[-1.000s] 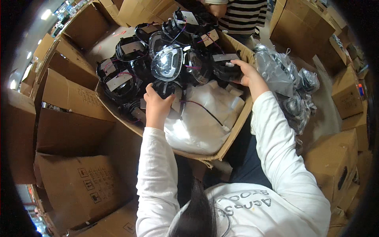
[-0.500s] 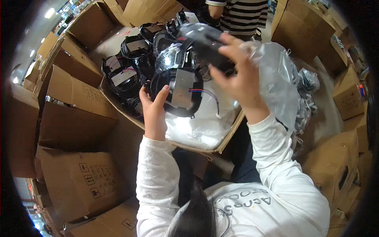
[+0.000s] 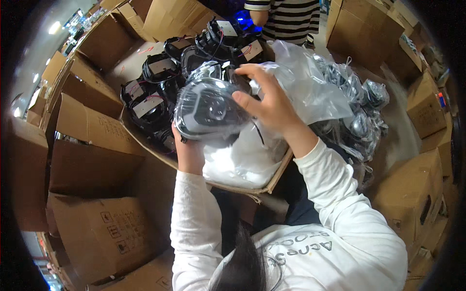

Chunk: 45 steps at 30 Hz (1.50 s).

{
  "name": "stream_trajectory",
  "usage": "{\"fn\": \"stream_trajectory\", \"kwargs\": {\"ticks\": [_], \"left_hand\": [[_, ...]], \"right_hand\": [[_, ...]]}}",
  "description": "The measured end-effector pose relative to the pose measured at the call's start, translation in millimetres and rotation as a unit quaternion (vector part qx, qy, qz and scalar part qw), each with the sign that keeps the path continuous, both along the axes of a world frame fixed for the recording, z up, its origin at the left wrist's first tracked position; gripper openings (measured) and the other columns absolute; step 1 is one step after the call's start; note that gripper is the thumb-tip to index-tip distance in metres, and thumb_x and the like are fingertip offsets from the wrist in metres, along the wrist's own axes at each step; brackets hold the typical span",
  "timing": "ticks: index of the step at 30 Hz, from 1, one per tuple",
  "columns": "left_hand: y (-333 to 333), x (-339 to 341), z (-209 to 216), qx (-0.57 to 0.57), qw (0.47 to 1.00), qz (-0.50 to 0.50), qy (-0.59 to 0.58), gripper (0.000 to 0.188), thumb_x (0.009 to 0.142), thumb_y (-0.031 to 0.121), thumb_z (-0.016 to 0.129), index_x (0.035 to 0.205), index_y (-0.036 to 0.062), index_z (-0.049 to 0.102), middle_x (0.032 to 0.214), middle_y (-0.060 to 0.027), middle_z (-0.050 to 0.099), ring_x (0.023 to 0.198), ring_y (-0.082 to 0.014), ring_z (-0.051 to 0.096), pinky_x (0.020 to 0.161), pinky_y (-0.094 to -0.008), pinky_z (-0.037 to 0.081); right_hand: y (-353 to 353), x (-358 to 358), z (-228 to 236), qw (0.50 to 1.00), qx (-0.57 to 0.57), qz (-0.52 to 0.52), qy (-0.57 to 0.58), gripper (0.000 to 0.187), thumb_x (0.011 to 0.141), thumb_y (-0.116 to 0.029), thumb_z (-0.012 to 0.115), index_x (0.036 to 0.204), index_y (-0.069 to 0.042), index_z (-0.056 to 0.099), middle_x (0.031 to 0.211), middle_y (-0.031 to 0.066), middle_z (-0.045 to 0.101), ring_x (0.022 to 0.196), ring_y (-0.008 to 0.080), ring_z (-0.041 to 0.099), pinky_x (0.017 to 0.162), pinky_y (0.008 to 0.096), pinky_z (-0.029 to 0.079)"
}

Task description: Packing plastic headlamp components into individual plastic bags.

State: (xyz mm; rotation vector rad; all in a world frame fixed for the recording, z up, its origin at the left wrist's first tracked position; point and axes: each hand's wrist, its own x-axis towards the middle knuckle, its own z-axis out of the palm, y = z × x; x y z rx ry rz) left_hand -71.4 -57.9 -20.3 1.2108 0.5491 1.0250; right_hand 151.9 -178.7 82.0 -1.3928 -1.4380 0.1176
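A round black lamp unit with a shiny clear front tilts up over the open carton, slightly blurred. My left hand grips it from below at its left edge; most of those fingers are hidden behind it. At its right edge, my right hand has its fingers spread, with the thumb over the rim; whether it touches is unclear. A dark wire hangs beside the unit. Similar black units with metal plates and coloured wires crowd the carton's far and left parts. White plastic bagging fills its near part.
Clear plastic sheeting drapes past the carton's right side, beside several bagged units. Cardboard boxes stand left and right. Beyond the carton is a person in a striped top.
The unit at my left hand now shows a clear front where a metal-plated back showed before. My right hand has moved left and down, and the dark clear-fronted piece it held is out of its grasp.
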Motion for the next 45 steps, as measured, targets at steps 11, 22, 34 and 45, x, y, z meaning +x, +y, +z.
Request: {"fn": "stream_trajectory", "kwargs": {"ticks": [11, 22, 34, 45], "left_hand": [[-6, 16, 22, -0.110, 0.987, -0.110, -0.030, 0.052, 0.110, 0.038, 0.037, 0.148, 0.0030, 0.043, 0.140, -0.0107, 0.058, 0.128, -0.0242, 0.056, 0.107, -0.0388, 0.045], [-20, 29, 14, -0.124, 0.984, -0.111, -0.055, 0.056, 0.099, 0.042, 0.057, 0.143, 0.0078, 0.050, 0.140, -0.0091, 0.058, 0.129, -0.0244, 0.056, 0.110, -0.0398, 0.043], [-59, 32, 35, -0.330, 0.778, -0.208, -0.493, 0.080, 0.081, 0.053, 0.070, 0.141, 0.0045, 0.050, 0.133, -0.0173, 0.060, 0.116, -0.0298, 0.062, 0.097, -0.0461, 0.054], [-83, 54, 74, -0.362, 0.802, -0.359, -0.312, 0.104, 0.068, 0.037, 0.082, 0.146, -0.0122, 0.035, 0.128, -0.0306, 0.060, 0.113, -0.0362, 0.066, 0.098, -0.0501, 0.055]], "right_hand": [[22, 26, -39, 0.764, -0.244, 0.206, 0.561, 0.044, 0.095, -0.042, 0.068, 0.110, -0.001, 0.068, 0.095, 0.0066, 0.073, 0.080, 0.0121, 0.070, 0.072, 0.0276, 0.057], [16, 23, -38, 0.829, -0.175, 0.143, 0.512, 0.038, 0.100, -0.043, 0.061, 0.109, -0.006, 0.069, 0.098, 0.0015, 0.068, 0.089, 0.0101, 0.063, 0.079, 0.0236, 0.049], [-32, 33, 35, 0.834, -0.135, 0.326, 0.424, 0.048, 0.098, -0.045, 0.054, 0.110, -0.001, 0.069, 0.110, 0.0144, 0.071, 0.071, 0.0172, 0.070, 0.040, 0.0227, 0.045], [-24, 62, 29, 0.573, -0.005, 0.662, 0.483, 0.074, 0.084, -0.014, 0.054, 0.153, 0.006, 0.035, 0.146, 0.0347, 0.047, 0.043, 0.0041, 0.047, 0.037, 0.0179, 0.036]]}}
